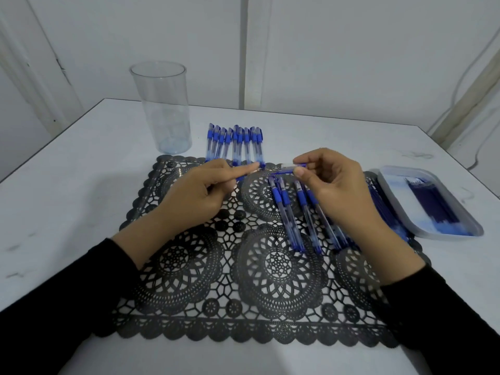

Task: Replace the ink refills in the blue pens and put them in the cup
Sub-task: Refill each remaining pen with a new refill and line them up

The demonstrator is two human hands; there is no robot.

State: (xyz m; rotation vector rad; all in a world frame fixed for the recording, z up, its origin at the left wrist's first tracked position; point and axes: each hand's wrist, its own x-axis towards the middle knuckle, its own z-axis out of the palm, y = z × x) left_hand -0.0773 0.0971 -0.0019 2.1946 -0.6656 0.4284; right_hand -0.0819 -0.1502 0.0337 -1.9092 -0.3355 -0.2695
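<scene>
Here we log both hands raised over the far half of the black lace placemat [216, 280], held apart. The right hand [332, 185] pinches a clear pen barrel [290, 166] between thumb and forefinger, held level, with a thin blue refill [281, 172] jutting left. The left hand [200, 193] has its forefinger straight, pointing right, and the rest curled; we cannot tell whether it holds anything. Capped blue pens [235, 143] lie in a row at the mat's far edge. The clear cup [165, 109] stands upright near the table's [81, 185] far-left corner.
</scene>
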